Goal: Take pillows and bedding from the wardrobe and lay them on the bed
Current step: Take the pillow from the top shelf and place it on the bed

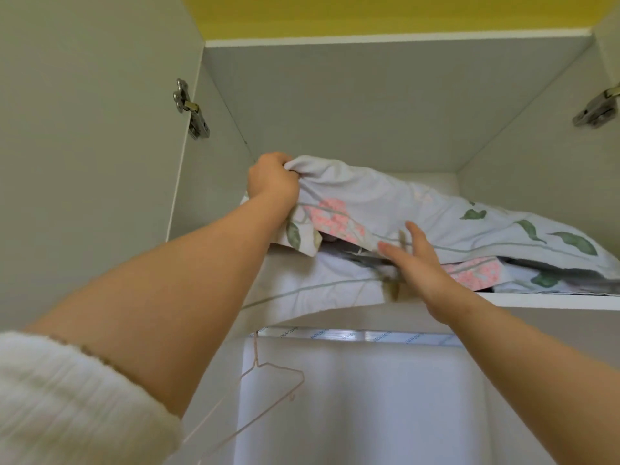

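The person is reaching up to the top shelf [550, 302] of the wardrobe [369, 105]. The left hand [272, 180] is shut tight on a bunched corner of the flowery bedding [419, 213], right at the top left of the pile. The right hand [414, 255] is spread out flat with its fingers loose, pressing on the front of the pile, and it grips nothing. The bedding is on the shelf, and part of it hangs over the front edge. More flowery cloth and something dark lie under the top piece, all mixed up together. I think the job has only just begun, because nothing is out yet. If the left hand pulls hard on that one corner, the whole pile could slide off and fall on the person or the floor. The cloth could also drop down and catch on the pink hanger [268, 391] that hangs just below the shelf. The bed is not in sight.
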`<state>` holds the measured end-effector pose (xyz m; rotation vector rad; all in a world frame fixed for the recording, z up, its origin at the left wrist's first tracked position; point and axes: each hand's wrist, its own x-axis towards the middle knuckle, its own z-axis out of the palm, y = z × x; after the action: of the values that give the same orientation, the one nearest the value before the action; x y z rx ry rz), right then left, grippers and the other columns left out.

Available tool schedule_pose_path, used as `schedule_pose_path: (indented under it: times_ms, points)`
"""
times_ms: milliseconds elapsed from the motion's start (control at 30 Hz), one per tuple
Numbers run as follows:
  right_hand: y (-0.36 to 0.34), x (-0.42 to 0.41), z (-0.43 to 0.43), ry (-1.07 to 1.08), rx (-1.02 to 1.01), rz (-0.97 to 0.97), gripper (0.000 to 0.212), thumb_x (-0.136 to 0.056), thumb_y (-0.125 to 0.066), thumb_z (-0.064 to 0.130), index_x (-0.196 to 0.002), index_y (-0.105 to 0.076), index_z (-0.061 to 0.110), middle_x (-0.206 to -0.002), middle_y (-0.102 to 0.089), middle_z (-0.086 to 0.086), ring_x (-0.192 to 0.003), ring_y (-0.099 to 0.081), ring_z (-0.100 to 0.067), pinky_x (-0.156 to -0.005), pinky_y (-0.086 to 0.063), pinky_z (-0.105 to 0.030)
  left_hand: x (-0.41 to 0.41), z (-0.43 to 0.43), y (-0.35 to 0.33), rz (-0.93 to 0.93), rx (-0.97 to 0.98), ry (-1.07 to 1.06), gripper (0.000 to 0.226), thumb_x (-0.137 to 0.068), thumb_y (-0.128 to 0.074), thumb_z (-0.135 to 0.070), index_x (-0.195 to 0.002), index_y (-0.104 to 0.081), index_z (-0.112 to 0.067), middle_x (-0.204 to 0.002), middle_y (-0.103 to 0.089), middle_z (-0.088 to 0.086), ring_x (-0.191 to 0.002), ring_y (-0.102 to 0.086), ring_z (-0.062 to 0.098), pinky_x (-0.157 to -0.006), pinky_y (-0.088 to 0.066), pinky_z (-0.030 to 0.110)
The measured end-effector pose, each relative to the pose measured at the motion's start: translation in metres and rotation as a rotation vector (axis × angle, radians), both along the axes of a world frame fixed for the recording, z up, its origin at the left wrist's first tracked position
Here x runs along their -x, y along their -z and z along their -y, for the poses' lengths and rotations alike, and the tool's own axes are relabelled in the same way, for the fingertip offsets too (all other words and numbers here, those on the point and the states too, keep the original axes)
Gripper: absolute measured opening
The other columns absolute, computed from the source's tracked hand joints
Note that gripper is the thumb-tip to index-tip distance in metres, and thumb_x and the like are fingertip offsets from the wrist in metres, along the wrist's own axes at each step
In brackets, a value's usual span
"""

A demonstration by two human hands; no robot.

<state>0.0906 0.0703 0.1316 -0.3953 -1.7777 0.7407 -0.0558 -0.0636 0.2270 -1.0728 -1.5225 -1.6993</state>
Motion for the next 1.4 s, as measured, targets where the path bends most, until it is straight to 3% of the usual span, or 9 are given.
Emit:
schedule_pose_path:
  times_ms: [267, 433, 667, 767, 867, 967, 1067, 1200, 1400]
  points:
    - [-0.037, -0.017, 0.039, -0.124, 0.106, -0.289, 0.082, -0.083, -0.057, 0.055, -0.148, -0.007, 0.041, -0.159, -0.004, 0.008, -0.146, -0.016, -0.020, -0.115, -0.019, -0.049, -0.026, 0.012, 0.044, -0.274, -0.035, 0.133, 0.018, -0.082, -0.062, -0.007, -0.097, -0.071, -0.009, -0.089, -0.068, 0.007, -0.082, -0.058, 0.018, -0.059, -0.033, 0.017]
    - [-0.041, -0.011, 0.056, -0.110, 0.150, -0.193, 0.093, -0.075, -0.067, 0.053, -0.147, -0.008, 0.043, -0.159, -0.005, 0.005, -0.144, -0.022, -0.024, -0.110, -0.025, -0.051, -0.022, 0.017, 0.094, -0.400, 0.154, 0.185, 0.009, -0.079, -0.067, -0.008, -0.088, -0.072, -0.010, -0.077, -0.066, 0.004, -0.061, -0.051, 0.002, -0.059, -0.036, 0.009]
    - [-0.020, 0.008, 0.053, 0.293, 0.044, 0.116, 0.090, -0.072, -0.075, 0.034, -0.145, -0.023, 0.033, -0.154, -0.006, -0.011, -0.133, -0.031, -0.042, -0.110, -0.034, -0.044, -0.008, 0.028, 0.131, -0.557, 0.430, 0.209, 0.014, -0.079, -0.070, -0.009, -0.092, -0.075, -0.010, -0.067, -0.063, -0.015, -0.064, -0.053, -0.021, -0.061, -0.037, 0.000]
    - [-0.009, 0.010, 0.045, 0.381, 0.009, 0.119, 0.058, -0.078, -0.068, 0.014, -0.131, -0.044, 0.016, -0.137, -0.032, -0.016, -0.120, -0.043, -0.037, -0.095, -0.041, -0.035, -0.005, 0.035, 0.125, -0.508, 0.589, 0.255, 0.015, -0.086, -0.063, -0.019, -0.096, -0.074, -0.016, -0.063, -0.064, -0.024, -0.061, -0.056, -0.017, -0.063, -0.039, 0.003]
    - [-0.001, 0.006, 0.036, 0.430, -0.060, 0.082, 0.011, -0.078, -0.059, 0.001, -0.086, -0.058, 0.008, -0.102, -0.058, -0.015, -0.101, -0.052, -0.033, -0.071, -0.037, -0.026, -0.006, 0.033, 0.111, -0.407, 0.430, 0.196, 0.019, -0.090, -0.055, -0.027, -0.098, -0.071, -0.022, -0.091, -0.072, -0.012, -0.087, -0.064, 0.004, -0.084, -0.049, 0.025]
    - [0.010, 0.000, 0.030, 0.468, -0.133, 0.126, 0.027, -0.075, -0.058, -0.003, -0.057, -0.042, 0.010, -0.059, -0.043, 0.000, -0.072, -0.047, -0.027, -0.057, -0.030, -0.027, -0.018, 0.023, 0.096, -0.453, 0.281, -0.144, 0.028, -0.092, -0.049, -0.031, -0.118, -0.060, -0.027, -0.123, -0.062, -0.005, -0.114, -0.052, 0.021, -0.091, -0.038, 0.031]
    - [0.026, -0.007, 0.026, 0.450, -0.165, 0.168, 0.037, -0.072, -0.058, -0.004, -0.051, -0.034, 0.013, -0.053, -0.034, 0.001, -0.057, -0.035, -0.020, -0.046, -0.024, -0.027, -0.036, 0.007, 0.077, -0.472, 0.323, -0.318, 0.050, -0.089, -0.050, -0.040, -0.136, -0.037, -0.033, -0.152, -0.027, 0.000, -0.139, -0.019, 0.028, -0.109, -0.021, 0.043]
    - [0.043, -0.016, 0.021, 0.418, -0.190, 0.264, 0.040, -0.070, -0.060, -0.003, -0.052, -0.029, 0.015, -0.053, -0.030, 0.001, -0.051, -0.026, -0.014, -0.042, -0.020, -0.022, -0.058, -0.015, 0.057, -0.339, 0.466, -0.376, 0.086, -0.079, -0.057, -0.056, -0.145, -0.007, -0.037, -0.158, 0.016, 0.003, -0.143, 0.017, 0.036, -0.112, 0.000, 0.061]
    - [0.043, -0.034, 0.023, 0.320, -0.198, 0.233, 0.007, -0.080, -0.058, 0.009, -0.073, -0.059, 0.009, -0.063, -0.053, 0.000, -0.061, -0.047, -0.016, -0.051, -0.036, -0.015, -0.059, -0.027, 0.064, -0.310, 0.386, -0.401, 0.082, -0.080, -0.053, -0.060, -0.145, -0.008, -0.036, -0.159, 0.009, 0.002, -0.144, 0.006, 0.036, -0.110, -0.015, 0.057]
